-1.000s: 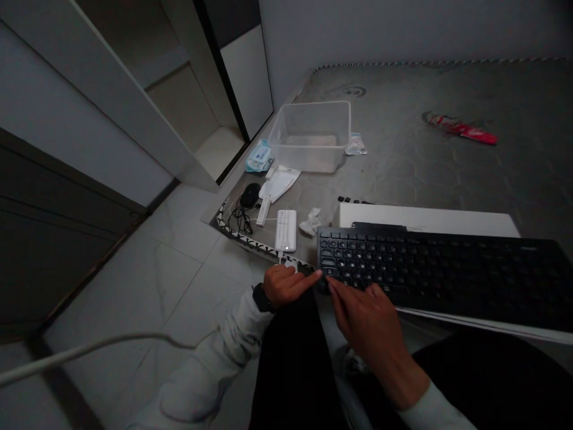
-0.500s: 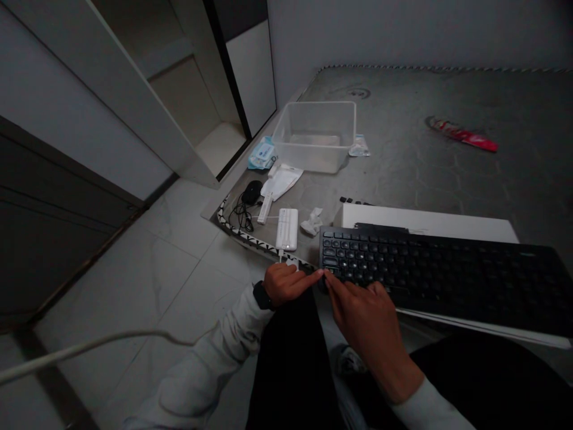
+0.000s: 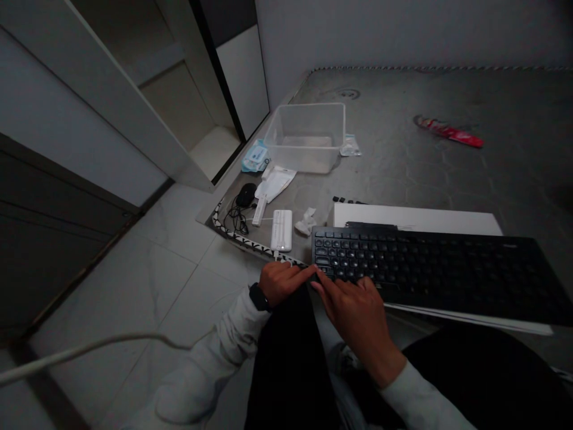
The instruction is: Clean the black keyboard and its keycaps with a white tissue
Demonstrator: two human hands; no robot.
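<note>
A black keyboard [image 3: 430, 263] lies across a white box [image 3: 421, 218] in front of me. My left hand [image 3: 280, 282], with a dark band at the wrist, points its forefinger to the keyboard's near left corner while its other fingers are curled. A scrap of white shows by those curled fingers; what it is I cannot make out. From the other side my right hand [image 3: 356, 310] meets that fingertip at the same corner keys. Its forefinger and thumb are close together and the rest are bent; anything between them is hidden.
Left of the keyboard lie a crumpled tissue [image 3: 306, 221], a white power bank [image 3: 282, 230] with a cable, and a black mouse [image 3: 246, 195] with tangled cord. Behind are a clear plastic bin [image 3: 304, 156], a blue wipes pack [image 3: 255, 156] and a red packet [image 3: 452, 132].
The whole view has shifted slightly, so things sit a little further left. Both hands stay at the keyboard's corner, with the right thumb now showing a bit apart from its forefinger.
</note>
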